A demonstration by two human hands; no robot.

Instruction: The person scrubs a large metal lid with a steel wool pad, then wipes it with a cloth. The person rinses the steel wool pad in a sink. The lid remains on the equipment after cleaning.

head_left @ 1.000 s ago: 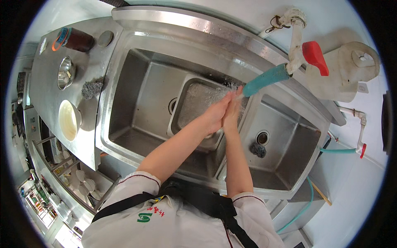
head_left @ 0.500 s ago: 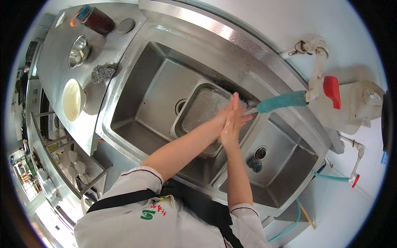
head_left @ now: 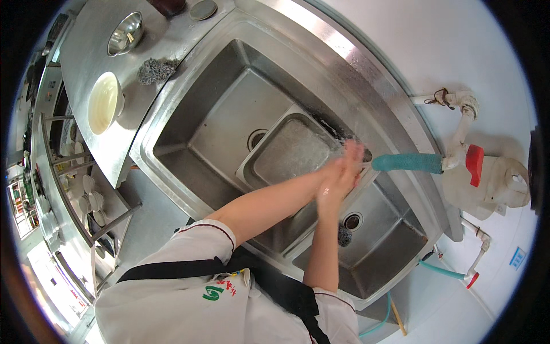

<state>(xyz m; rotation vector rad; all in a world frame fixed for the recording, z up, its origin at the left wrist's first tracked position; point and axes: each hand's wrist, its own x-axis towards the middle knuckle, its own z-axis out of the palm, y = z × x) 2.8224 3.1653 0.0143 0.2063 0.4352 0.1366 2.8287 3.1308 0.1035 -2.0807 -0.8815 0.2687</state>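
My left hand (head_left: 334, 170) and my right hand (head_left: 338, 188) lie palm against palm over the gap between two sink basins, wet and a little blurred. Their fingers are stretched out, with nothing visible held between them. Water runs onto them from the teal hose (head_left: 408, 163) fitted on the tap, its mouth close by my fingers. Below and left of the hands, a rectangular metal pan (head_left: 292, 152) with water in it stands in the large left basin (head_left: 220, 135).
The right basin (head_left: 381, 252) holds a dark scouring pad (head_left: 344, 235) beside its drain. A red tap handle (head_left: 474, 165) sits at the wall. On the left counter are a cream bowl (head_left: 106, 103), a steel bowl (head_left: 125, 34), a steel-wool scourer (head_left: 157, 71) and a round lid (head_left: 203, 10).
My hands have shifted right, nearer the hose mouth, still pressed together and rubbing. The whole view has also turned and shifted, so the bottle on the counter is mostly out of frame.
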